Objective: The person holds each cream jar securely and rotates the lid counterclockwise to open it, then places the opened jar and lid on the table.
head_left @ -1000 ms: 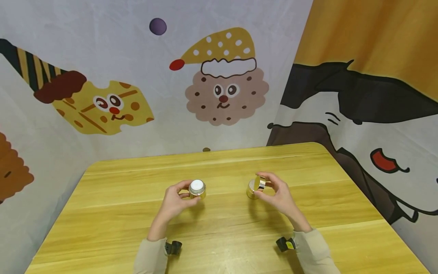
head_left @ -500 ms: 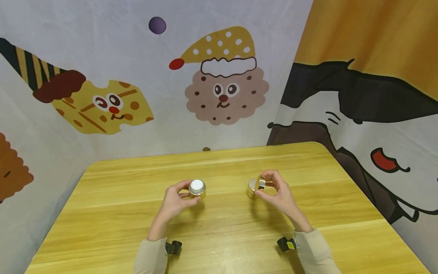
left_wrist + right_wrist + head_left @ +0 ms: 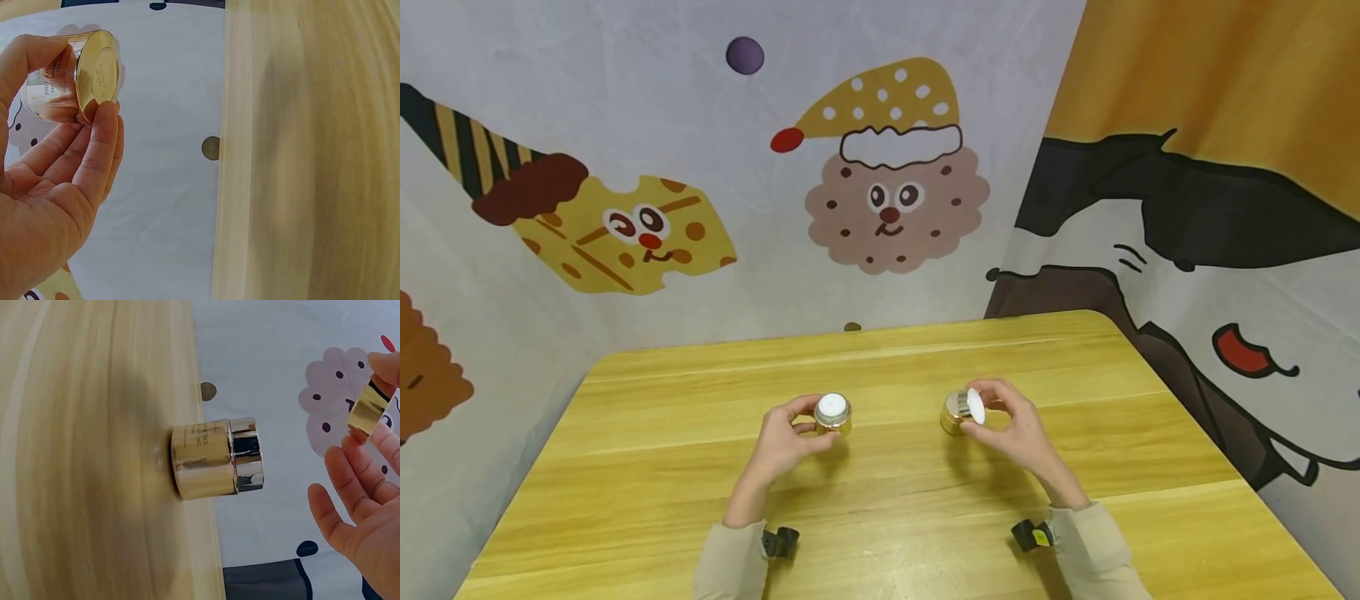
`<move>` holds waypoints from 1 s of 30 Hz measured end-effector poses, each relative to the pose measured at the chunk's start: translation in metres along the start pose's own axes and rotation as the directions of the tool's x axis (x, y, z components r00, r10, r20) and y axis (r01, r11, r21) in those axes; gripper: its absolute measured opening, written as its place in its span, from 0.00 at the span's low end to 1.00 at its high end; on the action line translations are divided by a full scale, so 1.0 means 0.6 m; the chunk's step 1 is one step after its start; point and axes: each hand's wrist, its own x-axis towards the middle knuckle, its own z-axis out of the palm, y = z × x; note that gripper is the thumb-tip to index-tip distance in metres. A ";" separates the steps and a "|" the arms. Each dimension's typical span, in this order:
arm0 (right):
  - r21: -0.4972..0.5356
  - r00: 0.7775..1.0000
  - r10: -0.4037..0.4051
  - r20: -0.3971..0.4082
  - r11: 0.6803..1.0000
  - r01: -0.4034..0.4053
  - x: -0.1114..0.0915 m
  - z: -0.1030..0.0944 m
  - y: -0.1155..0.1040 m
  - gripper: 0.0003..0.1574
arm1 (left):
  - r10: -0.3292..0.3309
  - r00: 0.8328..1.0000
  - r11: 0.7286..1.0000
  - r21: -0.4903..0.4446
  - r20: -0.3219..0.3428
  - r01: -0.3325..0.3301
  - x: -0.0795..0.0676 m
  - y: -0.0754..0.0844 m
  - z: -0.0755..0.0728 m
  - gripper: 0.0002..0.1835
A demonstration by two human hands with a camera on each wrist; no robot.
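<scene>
Between thumb and fingers, my left hand (image 3: 781,442) grips a small gold cream jar (image 3: 832,412), held upright with its white top bare. From the left wrist, the gold base and printed side of this jar (image 3: 69,78) are visible, lifted off the table. My right hand (image 3: 1021,429) pinches a gold lid (image 3: 973,406) on edge, its white inner side turned outward. Just behind the lid, a second gold jar (image 3: 952,423) stands on the table, partly hidden in the head view. The right wrist view shows that jar (image 3: 209,459) capped and apart from the raised lid (image 3: 370,409).
The wooden table (image 3: 880,500) extends under both hands. A white cloth (image 3: 760,300) printed with cartoon figures hangs along its far edge. Each wrist carries a small black camera, such as the left wrist's camera (image 3: 784,542).
My right hand has turned the lid, so its white inside now faces outward instead of its gold top. The left hand and its jar have stayed still.
</scene>
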 end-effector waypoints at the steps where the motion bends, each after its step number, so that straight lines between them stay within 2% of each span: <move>1: -0.009 1.000 -0.005 -0.001 1.000 0.005 -0.001 -0.001 0.000 0.29 | -0.001 1.000 1.000 0.000 0.000 0.001 0.000 0.000 0.000 0.26; 7: -0.053 1.000 -0.019 0.005 0.998 0.020 -0.005 -0.004 0.001 0.28 | -0.008 1.000 1.000 -0.002 0.003 0.008 0.000 0.001 0.001 0.26; 15: -0.121 0.997 -0.003 0.080 0.993 0.012 -0.024 0.001 0.064 0.29 | -0.010 1.000 1.000 0.004 0.004 0.010 0.000 0.003 0.002 0.26; 20: -0.133 0.988 -0.034 0.152 0.990 0.054 -0.031 0.001 0.070 0.29 | -0.009 1.000 1.000 0.007 0.001 0.009 0.000 0.001 0.001 0.26; 26: -0.149 0.977 -0.009 0.215 0.988 0.042 -0.039 0.004 0.072 0.28 | -0.009 1.000 1.000 0.006 -0.005 0.009 0.000 0.000 0.001 0.27; 30: -0.126 0.964 -0.026 0.266 0.990 0.062 -0.045 0.006 0.075 0.28 | -0.004 1.000 1.000 0.002 -0.001 0.004 -0.001 -0.001 0.001 0.27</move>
